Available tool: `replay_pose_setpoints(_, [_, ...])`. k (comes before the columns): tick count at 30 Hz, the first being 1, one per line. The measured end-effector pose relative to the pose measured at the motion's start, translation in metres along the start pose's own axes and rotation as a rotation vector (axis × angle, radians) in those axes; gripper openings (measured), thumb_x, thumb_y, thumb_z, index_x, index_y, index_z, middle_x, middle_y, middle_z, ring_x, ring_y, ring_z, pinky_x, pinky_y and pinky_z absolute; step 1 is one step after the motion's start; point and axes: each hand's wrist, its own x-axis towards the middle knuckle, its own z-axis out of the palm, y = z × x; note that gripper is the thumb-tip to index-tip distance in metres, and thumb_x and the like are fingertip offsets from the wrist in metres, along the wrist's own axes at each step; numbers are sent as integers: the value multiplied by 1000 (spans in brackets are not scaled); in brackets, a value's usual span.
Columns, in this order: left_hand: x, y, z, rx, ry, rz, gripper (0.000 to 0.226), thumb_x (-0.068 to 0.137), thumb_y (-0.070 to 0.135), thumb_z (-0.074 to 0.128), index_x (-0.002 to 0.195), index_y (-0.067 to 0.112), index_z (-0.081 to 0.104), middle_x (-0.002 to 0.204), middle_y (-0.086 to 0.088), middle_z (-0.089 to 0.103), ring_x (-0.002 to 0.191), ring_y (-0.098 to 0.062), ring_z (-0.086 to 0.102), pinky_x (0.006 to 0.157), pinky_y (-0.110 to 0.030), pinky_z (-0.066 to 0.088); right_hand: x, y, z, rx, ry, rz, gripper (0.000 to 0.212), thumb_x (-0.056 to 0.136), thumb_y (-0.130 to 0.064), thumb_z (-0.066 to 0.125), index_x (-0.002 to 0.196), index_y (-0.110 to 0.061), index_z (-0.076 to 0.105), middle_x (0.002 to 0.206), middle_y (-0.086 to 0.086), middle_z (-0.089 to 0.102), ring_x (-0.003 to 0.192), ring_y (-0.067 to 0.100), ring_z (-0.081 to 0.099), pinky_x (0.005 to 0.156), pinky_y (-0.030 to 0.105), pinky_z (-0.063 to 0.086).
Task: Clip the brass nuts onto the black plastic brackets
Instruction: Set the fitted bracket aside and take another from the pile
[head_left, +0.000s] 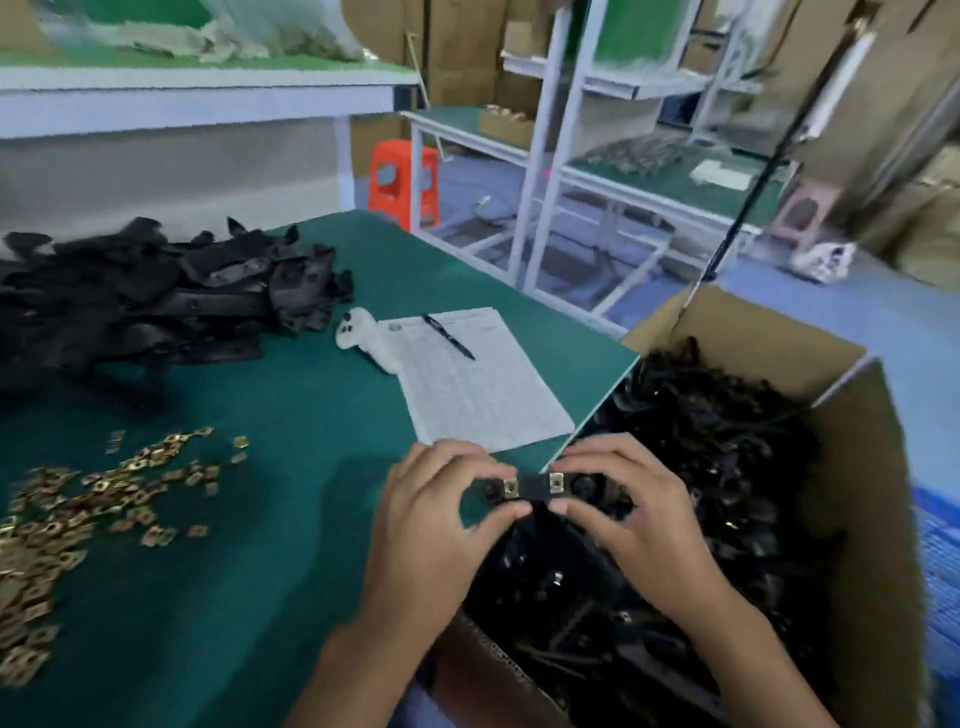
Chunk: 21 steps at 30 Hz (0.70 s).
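Bracket (535, 487) with two brass nuts (510, 486), pinched between both hands' fingers (498, 514)

Beside the cardboard box (862, 519), the sheet's (480, 384) print is too small to read. The picture's left edge cuts off the brass nuts (78, 519) and the black bracket pile (145, 296). Far shelves are blurred.
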Motion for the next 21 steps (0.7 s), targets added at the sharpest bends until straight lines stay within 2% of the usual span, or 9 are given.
replay_pose_setpoints(3, [2,23,40,-90,-111,-30,27,75,38,85,95,35,67,96,22,59,76,2,53,72,-25,49,-20,14,-34,-88,54,68,26,81,-30,79,106,-26,74,113,-17,62,109,8,64,92,13,44])
replay_pose_setpoints(5, [3,34,63,-114,-162,-29,27,78,39,82,97,36,63,98,23,58,81,2,57,72,-21,49,-32,21,-49,-128,81,123,26,82,-31,77,107,-34,71,114,-17,62,109,7,63,89,11,44])
replay_pose_setpoints(8, [6,41,86,-170,-274,-81,38,84,35,78,115,44,59,115,30,55,93,12,56,84,-16,47,-47,33,-56,-204,138,220,31,84,-24,79,108,-40,68,118,-21,59,110,4,59,89,14,44])
replay_pose_setpoints(10, [-1,36,95,-233,-459,-144,69,89,37,73,142,55,34,141,39,33,111,14,53,100,-22,46,-54,41,-52,-283,202,328,32,85,-22,78,109,-40,67,123,-24,53,117,4,52,97,32,47])
replay_pose_setpoints(12, [-10,27,94,-140,-559,-158,79,91,47,67,150,55,16,152,38,17,129,7,43,110,-29,40,-56,46,-46,-314,253,425,31,86,-24,78,104,-45,65,124,-25,50,116,7,47,100,40,45])
replay_pose_setpoints(14, [-15,15,82,-23,-524,-127,61,92,51,62,143,55,29,145,37,32,129,4,42,109,-30,38,-54,49,-38,-262,278,429,25,86,-26,77,94,-47,66,119,-25,54,113,6,52,98,35,43])
replay_pose_setpoints(16, [-18,2,61,-2,-454,-88,28,92,49,62,117,54,52,122,34,55,114,8,49,102,-26,40,-47,47,-22,-196,265,382,24,83,-22,80,86,-44,70,113,-21,59,109,7,58,93,24,42])
replay_pose_setpoints(18, [-19,-10,37,33,-317,-87,5,87,45,63,91,44,65,96,30,66,94,8,57,92,-23,43,-39,45,0,-134,220,347,26,80,-16,83,81,-40,72,108,-17,63,104,6,62,90,17,43])
replay_pose_setpoints(21, [-29,-28,-4,140,-53,-108,19,85,41,57,77,31,71,82,27,68,81,9,59,82,-22,44,-24,37,28,-43,160,293,31,73,-16,89,72,-42,72,102,-14,68,97,2,65,85,7,42])
